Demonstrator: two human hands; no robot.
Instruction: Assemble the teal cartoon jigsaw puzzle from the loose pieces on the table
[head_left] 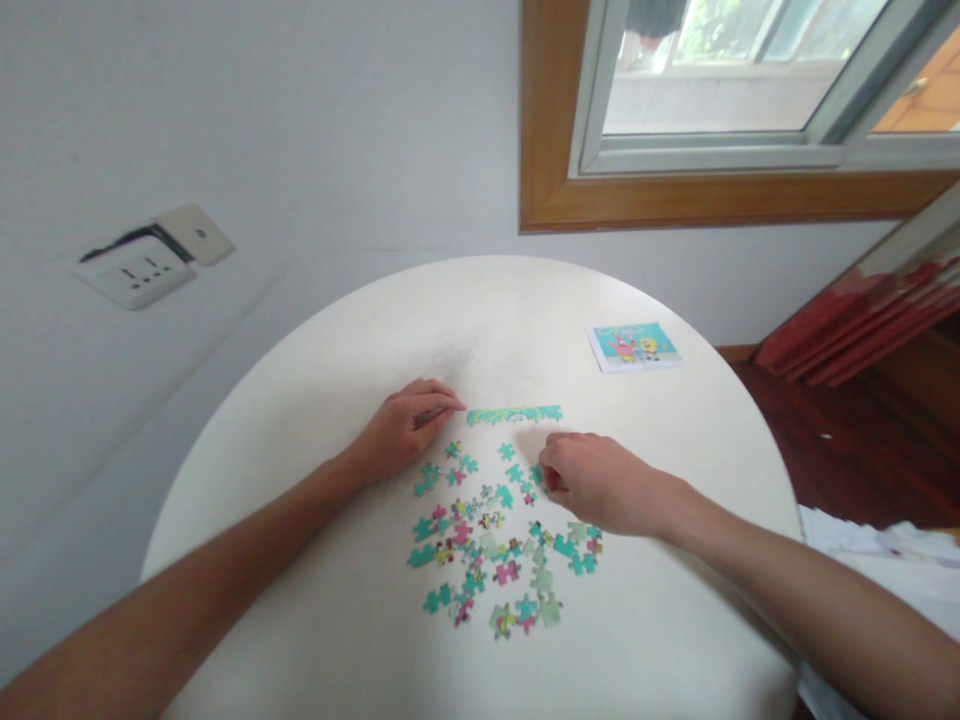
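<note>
On a round white table [337, 350] lies a joined strip of teal jigsaw pieces [514, 414]. My left hand [405, 430] rests on the tabletop with its fingers stretched out, the fingertips touching the strip's left end. My right hand [592, 480] lies just below the strip's right end with its fingers curled down over a loose teal piece [535, 474]. Whether it grips that piece I cannot make out. Several loose teal, pink and yellow pieces [495, 545] are scattered between and in front of my hands.
A picture card with cartoon figures [634, 346] lies at the table's far right. Behind the table is a white wall with a socket plate [139, 270] and a wood-framed window [720, 110]. Red boards [870, 320] lean at the right above a dark wooden floor.
</note>
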